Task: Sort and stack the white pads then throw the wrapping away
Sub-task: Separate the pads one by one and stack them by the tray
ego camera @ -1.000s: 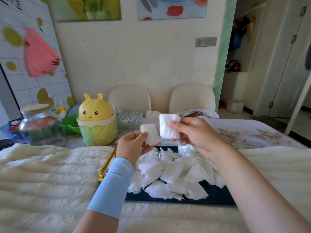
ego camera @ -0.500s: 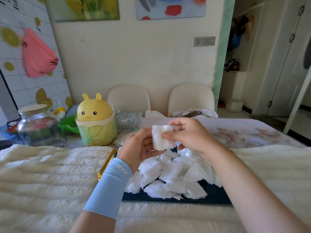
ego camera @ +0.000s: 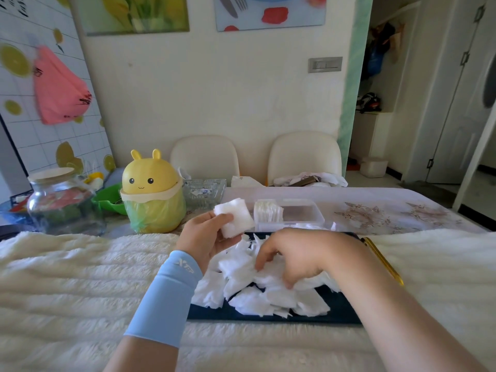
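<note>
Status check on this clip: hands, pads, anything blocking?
Left hand grips small pad stack. Right hand down in loose pads on dark tray, grip unclear. Nothing blocking the clear box.

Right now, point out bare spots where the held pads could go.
Free: fluffy cream blanket left of the dark blue tray; floral tablecloth right of the clear plastic box. Crowded: the tray, heaped with loose white pads under the right hand.

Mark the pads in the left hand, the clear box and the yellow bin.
Held pads [ego camera: 239, 214], head view, face of the front pad.
Clear box [ego camera: 302, 213], head view, empty right half.
Yellow bin [ego camera: 149, 175], head view, domed lid.
</note>
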Demonstrator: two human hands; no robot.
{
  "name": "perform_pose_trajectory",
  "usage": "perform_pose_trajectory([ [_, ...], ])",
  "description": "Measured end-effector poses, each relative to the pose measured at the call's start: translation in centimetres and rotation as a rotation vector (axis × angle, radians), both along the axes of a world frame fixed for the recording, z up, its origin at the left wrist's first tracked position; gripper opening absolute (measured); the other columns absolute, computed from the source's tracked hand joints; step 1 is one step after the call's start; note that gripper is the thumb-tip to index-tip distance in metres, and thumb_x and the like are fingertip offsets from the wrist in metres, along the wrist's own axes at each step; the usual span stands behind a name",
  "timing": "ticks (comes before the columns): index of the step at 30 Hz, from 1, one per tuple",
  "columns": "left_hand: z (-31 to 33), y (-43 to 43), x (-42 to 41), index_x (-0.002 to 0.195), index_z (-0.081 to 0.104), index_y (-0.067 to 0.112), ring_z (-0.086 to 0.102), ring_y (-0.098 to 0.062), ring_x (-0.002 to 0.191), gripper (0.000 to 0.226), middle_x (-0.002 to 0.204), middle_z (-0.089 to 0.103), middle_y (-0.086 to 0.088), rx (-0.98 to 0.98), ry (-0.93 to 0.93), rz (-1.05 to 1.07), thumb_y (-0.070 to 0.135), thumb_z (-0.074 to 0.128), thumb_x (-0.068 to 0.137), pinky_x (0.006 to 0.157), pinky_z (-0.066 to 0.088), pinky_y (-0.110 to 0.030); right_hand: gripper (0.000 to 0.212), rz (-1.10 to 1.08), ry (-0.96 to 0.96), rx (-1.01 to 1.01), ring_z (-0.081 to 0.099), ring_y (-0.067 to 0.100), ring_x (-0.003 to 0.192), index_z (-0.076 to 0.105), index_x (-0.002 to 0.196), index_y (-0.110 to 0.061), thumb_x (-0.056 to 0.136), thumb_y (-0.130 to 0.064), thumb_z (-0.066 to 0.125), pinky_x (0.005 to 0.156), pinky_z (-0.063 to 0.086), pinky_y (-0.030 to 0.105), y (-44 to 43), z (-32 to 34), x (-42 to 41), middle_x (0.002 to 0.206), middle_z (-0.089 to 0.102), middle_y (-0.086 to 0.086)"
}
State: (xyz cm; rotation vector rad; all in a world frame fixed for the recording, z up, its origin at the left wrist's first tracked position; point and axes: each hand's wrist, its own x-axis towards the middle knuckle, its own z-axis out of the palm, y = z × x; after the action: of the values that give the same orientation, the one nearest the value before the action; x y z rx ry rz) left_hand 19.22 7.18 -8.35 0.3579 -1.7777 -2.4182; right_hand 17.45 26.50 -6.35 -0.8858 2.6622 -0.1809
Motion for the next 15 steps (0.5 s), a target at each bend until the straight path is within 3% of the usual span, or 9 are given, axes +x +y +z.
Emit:
perform_pose_trajectory([
  [2,0.0,0.0,0.2,0.104,0.062,-0.001,0.072,-0.035,0.089,0.013,0.106,0.070,-0.024,0.016,0.006,-0.023,0.005,0.063,0.093,0.066,0.062,-0.033,0.058,-0.041,0.052,-0.017,0.058,0.014,0.114,0.066,0.118,-0.048,0.077,-0.008,0.076,0.088,0.053,0.031,-0.5,-0.4,0.2,0.128,0.056,-0.017],
  [7,-0.2,-0.1,0.0,0.096,0.064,0.000,0.073,-0.027,0.076,0.010,0.106,0.071,-0.023,-0.028,0.020,-0.028,0.009,0.066,0.092,0.062,0.060,-0.026,0.013,-0.085,-0.019,-0.231,0.066,0.014,0.088,0.076,0.102,-0.031,0.091,-0.034,0.069,0.080,0.053,0.031,-0.1,-0.1,-0.5,0.099,0.072,-0.013],
  [9,-0.4,-0.2,-0.1,0.096,0.066,0.001,0.072,-0.025,0.074,0.010,0.105,0.071,-0.021,-0.039,0.015,-0.016,0.009,0.068,0.091,0.066,0.062,-0.027,0.013,-0.098,-0.011,-0.340,0.067,0.016,0.087,0.076,0.094,-0.027,0.093,-0.037,0.069,0.085,0.052,0.034,0.6,0.4,-1.0,0.096,0.073,-0.009],
  [12,-0.5,0.0,-0.2,0.093,0.067,0.001,0.072,-0.024,0.077,0.007,0.101,0.072,-0.019,-0.033,0.012,-0.002,0.007,0.069,0.089,0.070,0.062,-0.030,0.016,-0.131,-0.029,-0.574,0.059,0.006,0.071,0.074,0.082,-0.023,0.095,-0.031,0.068,0.075,0.047,0.027,1.7,1.0,-1.4,0.079,0.067,-0.014],
  [15,-0.5,0.3,-0.1,0.091,0.067,0.001,0.071,-0.022,0.076,0.005,0.094,0.072,-0.015,-0.037,0.017,-0.004,0.006,0.068,0.090,0.070,0.062,-0.031,0.011,-0.193,-0.118,-0.868,0.065,0.007,0.072,0.076,0.095,-0.022,0.097,-0.024,0.065,0.067,0.053,0.024,2.0,1.3,-1.7,0.082,0.074,-0.014],
])
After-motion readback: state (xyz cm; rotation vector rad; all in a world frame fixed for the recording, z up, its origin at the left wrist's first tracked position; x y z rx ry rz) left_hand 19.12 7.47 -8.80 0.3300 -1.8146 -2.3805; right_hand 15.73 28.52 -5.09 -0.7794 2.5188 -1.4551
